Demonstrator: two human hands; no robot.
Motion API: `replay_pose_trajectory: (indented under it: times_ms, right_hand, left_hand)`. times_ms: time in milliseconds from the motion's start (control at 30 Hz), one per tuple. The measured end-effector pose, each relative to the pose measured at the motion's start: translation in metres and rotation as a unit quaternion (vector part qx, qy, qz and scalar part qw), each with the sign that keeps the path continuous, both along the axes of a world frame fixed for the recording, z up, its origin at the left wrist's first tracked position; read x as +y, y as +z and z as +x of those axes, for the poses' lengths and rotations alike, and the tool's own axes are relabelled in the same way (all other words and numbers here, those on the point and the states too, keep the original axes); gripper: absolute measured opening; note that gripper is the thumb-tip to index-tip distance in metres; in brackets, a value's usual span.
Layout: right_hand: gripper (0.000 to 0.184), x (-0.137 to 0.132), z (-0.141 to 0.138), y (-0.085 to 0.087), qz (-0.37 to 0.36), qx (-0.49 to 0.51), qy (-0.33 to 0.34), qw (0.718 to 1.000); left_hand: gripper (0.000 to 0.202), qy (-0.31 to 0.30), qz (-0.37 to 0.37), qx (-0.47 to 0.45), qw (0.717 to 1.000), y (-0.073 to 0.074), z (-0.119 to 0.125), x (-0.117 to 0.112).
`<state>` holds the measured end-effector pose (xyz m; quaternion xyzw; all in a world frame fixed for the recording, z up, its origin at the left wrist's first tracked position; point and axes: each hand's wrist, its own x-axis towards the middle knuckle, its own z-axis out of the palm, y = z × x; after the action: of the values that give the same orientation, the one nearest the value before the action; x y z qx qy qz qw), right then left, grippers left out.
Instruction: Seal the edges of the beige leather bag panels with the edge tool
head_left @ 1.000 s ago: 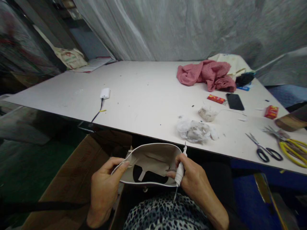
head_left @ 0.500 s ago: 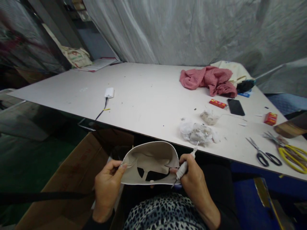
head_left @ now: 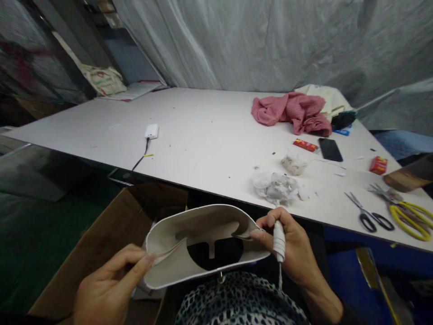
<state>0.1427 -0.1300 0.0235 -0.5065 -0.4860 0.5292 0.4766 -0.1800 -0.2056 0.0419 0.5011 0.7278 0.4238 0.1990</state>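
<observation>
A cream leather-like piece (head_left: 176,274), curved round like an open pouch, is spread between my hands below the table edge. Dark gaps split by a narrow strip show through it, and a small metal fitting (head_left: 221,276) sits on its near rim. My left hand (head_left: 110,282) pinches its left end between thumb and fingers. At the right end, my right hand (head_left: 292,243) pinches the rim with thumb and forefinger. That hand also holds an awl-like tool (head_left: 279,241) with a white-wrapped handle; a thin shaft points down from it.
On the white table (head_left: 203,149) lie crumpled plastic bags (head_left: 279,187), black-handled scissors (head_left: 368,216), yellow-handled cutters (head_left: 411,219), a phone (head_left: 330,150), red boxes (head_left: 378,165) and pink cloth (head_left: 292,113). A white device (head_left: 152,131) with a cable sits left. A cardboard box (head_left: 98,239) stands below.
My left hand has moved left and down, and the cream piece is stretched wider and tilted. My right hand has shifted right; the tool in it has turned more upright.
</observation>
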Motion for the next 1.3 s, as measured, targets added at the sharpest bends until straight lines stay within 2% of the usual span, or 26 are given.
replay_pose_trajectory:
  times_ms: [100, 133, 167, 233, 333, 400, 433, 467, 533, 667, 700, 767, 900, 1000, 1100, 1200, 1267, 1300]
  right_hand:
    - [0.039, -0.002, 0.001, -0.003, -0.021, 0.018, 0.027, 0.999]
    - [0.039, -0.003, 0.0, -0.005, -0.027, 0.019, 0.034, 0.999]
    - [0.04, -0.004, 0.0, -0.006, -0.031, 0.02, 0.04, 0.999]
    - [0.041, -0.005, -0.001, -0.007, -0.036, 0.02, 0.049, 0.998]
    - [0.044, -0.008, 0.0, -0.004, -0.039, 0.019, 0.056, 0.998]
    - [0.045, -0.009, 0.001, -0.002, -0.037, 0.0, 0.057, 0.998]
    - [0.045, -0.009, 0.002, -0.001, -0.033, -0.014, 0.052, 0.998]
    - [0.044, -0.008, 0.002, -0.001, -0.029, -0.029, 0.042, 0.998]
    - [0.043, -0.005, 0.001, -0.002, -0.005, -0.053, 0.017, 0.998]
    - [0.04, 0.003, -0.005, -0.009, 0.061, -0.083, -0.026, 0.994]
    - [0.04, 0.004, -0.005, -0.012, 0.07, -0.092, -0.038, 0.993]
    - [0.039, 0.007, -0.006, -0.018, 0.078, -0.114, -0.063, 0.988]
    - [0.039, 0.011, -0.004, -0.026, 0.075, -0.142, -0.086, 0.983]
    - [0.036, 0.015, -0.008, -0.027, 0.077, -0.125, -0.089, 0.985]
    - [0.028, 0.016, -0.011, -0.026, 0.072, -0.098, -0.079, 0.989]
    - [0.021, 0.017, -0.004, -0.027, 0.095, -0.084, -0.085, 0.988]
    - [0.025, 0.019, 0.009, -0.032, 0.114, -0.057, -0.106, 0.986]
    - [0.031, 0.02, 0.018, -0.035, 0.119, -0.049, -0.117, 0.985]
  left_hand:
    - [0.031, -0.194, -0.085, 0.068, 0.975, 0.003, -0.02, 0.004]
    - [0.033, -0.236, -0.096, 0.089, 0.963, 0.007, -0.025, 0.009]
    - [0.035, -0.258, -0.098, 0.105, 0.955, 0.012, -0.027, 0.015]
    - [0.037, -0.262, -0.084, 0.124, 0.954, 0.027, -0.025, 0.034]
    - [0.02, -0.247, -0.011, 0.106, 0.963, 0.052, -0.008, 0.071]
    - [0.004, -0.323, 0.022, 0.051, 0.945, 0.063, 0.009, 0.1]
    - [0.007, -0.388, 0.014, 0.017, 0.921, 0.066, 0.017, 0.115]
    - [0.019, -0.458, -0.012, -0.009, 0.889, 0.068, 0.026, 0.129]
    - [0.033, -0.572, -0.086, -0.049, 0.814, 0.066, 0.045, 0.153]
    - [0.042, -0.648, -0.204, -0.106, 0.726, 0.048, 0.085, 0.177]
    - [0.044, -0.655, -0.218, -0.121, 0.713, 0.042, 0.094, 0.179]
    - [0.047, -0.653, -0.22, -0.147, 0.71, 0.026, 0.107, 0.18]
    - [0.048, -0.616, -0.204, -0.144, 0.747, -0.006, 0.116, 0.177]
    - [0.042, -0.572, -0.204, -0.135, 0.783, -0.021, 0.121, 0.171]
    - [0.031, -0.506, -0.216, -0.153, 0.821, -0.018, 0.122, 0.169]
    - [0.019, -0.456, -0.236, -0.169, 0.841, -0.001, 0.113, 0.182]
    - [0.02, -0.413, -0.259, -0.208, 0.848, 0.007, 0.105, 0.197]
    - [0.023, -0.365, -0.277, -0.254, 0.852, 0.008, 0.102, 0.203]
